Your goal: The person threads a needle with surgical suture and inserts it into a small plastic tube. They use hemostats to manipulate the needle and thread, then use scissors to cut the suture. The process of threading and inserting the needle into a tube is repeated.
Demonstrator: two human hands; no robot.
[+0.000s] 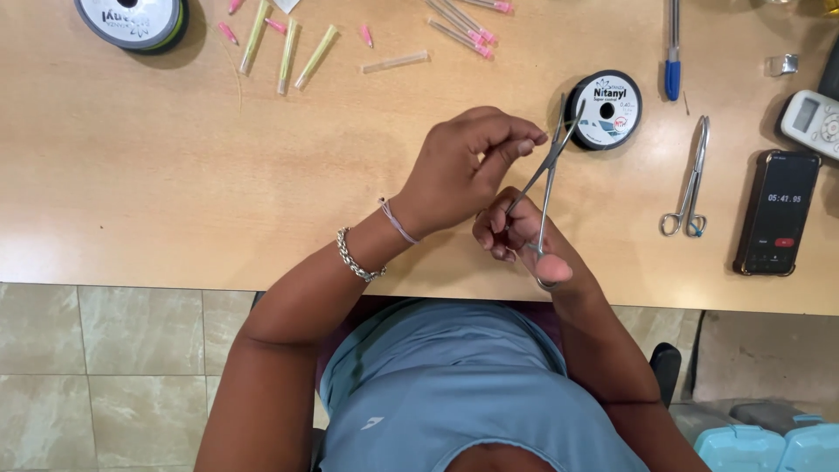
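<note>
The right hand (523,238) holds a pair of steel forceps (549,166), with fingers through the ring handles, closed around them. The tips of the forceps point away from the body and are slightly apart. The left hand (468,162) is just above and to the left of the right hand; its thumb and forefinger are pinched together at the tips of the forceps. I cannot tell if a thread or needle is between them, it is too thin to see.

Just beyond the tips, on the bench (175,175), lies a small black spool of line (609,107). To the right of the right hand lies a second pair of forceps (690,183), and further right a phone (778,212) showing a timer. Far to the left of the left hand are pink-capped needles (288,48).

My judgement of the risk: the fine piece may slip from the pinch, because the tips are not fully closed. Also the sharp tips are very near the fingertip and could prick it if the right hand pushes.
</note>
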